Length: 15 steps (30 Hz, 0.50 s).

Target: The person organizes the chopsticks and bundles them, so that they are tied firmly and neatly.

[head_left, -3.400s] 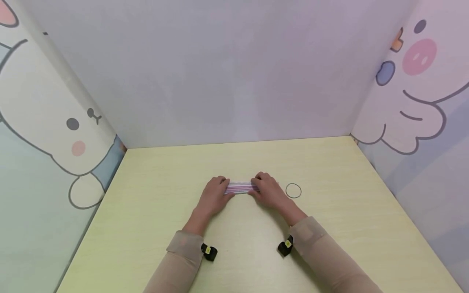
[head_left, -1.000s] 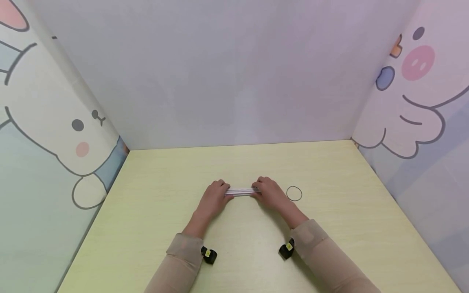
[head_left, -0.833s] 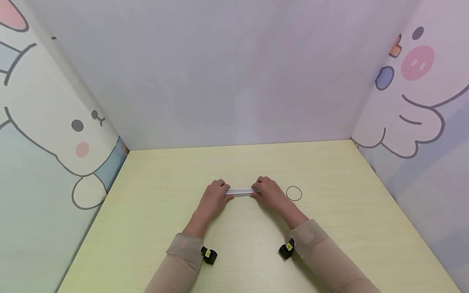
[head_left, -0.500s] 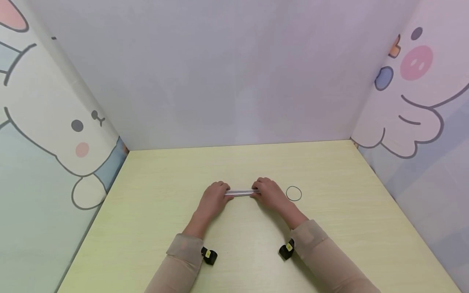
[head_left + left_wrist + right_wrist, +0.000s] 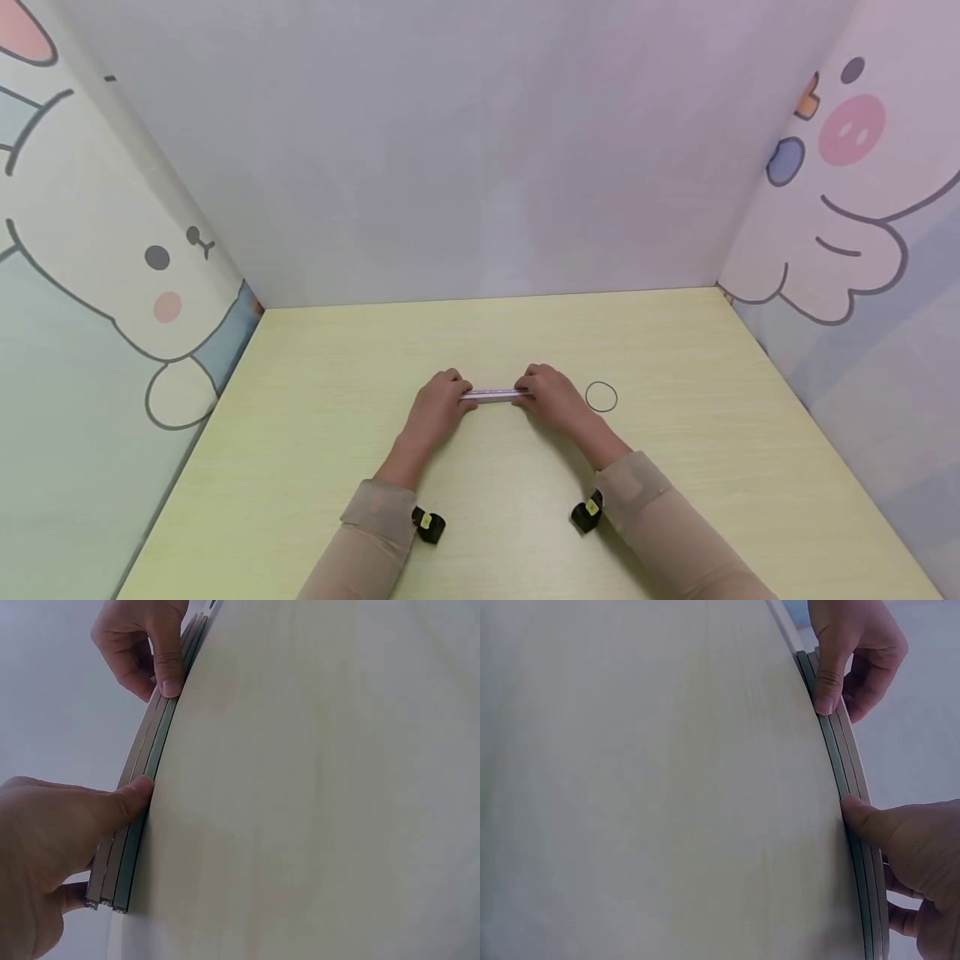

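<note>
A narrow bundle of long, slim, straight-edged sticks [image 5: 495,397] lies crosswise at the middle of the table. My left hand [image 5: 440,400] grips its left part, thumb on the near side and fingers on the far side. Toward the other end, my right hand [image 5: 551,398] pinches it the same way. Up close in the left wrist view, the sticks [image 5: 131,855] lie flush side by side, the nearest one green and the others brownish. Both thumbs press the green stick [image 5: 847,776] in the right wrist view. My palms and fingers hide the bundle's ends in the head view.
A thin dark ring [image 5: 617,397], like an elastic band, lies flat on the table just right of my right hand. The pale wood table [image 5: 480,517] ends at a plain back wall [image 5: 480,167]. Cartoon-printed panels [image 5: 82,250] stand at both sides.
The sticks were spread in a wider pink, white and purple striped band; they have drawn together into a narrower, taller bundle. My hands have stayed nearly in place, and the ring lies as before.
</note>
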Each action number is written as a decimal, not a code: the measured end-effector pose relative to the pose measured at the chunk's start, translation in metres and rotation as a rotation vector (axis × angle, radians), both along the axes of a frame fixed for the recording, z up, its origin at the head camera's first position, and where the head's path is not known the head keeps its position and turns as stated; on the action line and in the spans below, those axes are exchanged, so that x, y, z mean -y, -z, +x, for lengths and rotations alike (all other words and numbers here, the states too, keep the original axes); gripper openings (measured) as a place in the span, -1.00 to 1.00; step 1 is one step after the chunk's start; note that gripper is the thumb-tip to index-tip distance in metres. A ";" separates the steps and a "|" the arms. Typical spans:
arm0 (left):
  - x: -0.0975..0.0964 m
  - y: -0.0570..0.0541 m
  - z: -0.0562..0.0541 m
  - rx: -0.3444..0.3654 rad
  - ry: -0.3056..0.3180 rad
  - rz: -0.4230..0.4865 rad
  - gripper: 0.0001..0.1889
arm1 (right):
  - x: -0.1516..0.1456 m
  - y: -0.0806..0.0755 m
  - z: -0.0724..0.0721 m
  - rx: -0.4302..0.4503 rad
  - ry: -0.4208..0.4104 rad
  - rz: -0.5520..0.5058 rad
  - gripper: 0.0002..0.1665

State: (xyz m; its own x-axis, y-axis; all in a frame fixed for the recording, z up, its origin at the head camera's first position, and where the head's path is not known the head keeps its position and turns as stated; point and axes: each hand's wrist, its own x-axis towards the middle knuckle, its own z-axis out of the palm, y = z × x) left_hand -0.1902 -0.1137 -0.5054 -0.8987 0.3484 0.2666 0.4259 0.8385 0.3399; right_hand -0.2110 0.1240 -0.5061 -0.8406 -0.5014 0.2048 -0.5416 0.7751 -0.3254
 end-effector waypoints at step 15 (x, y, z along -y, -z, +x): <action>0.000 0.000 -0.001 -0.059 -0.009 0.028 -0.75 | 0.001 -0.004 0.001 -0.026 0.018 -0.033 -0.83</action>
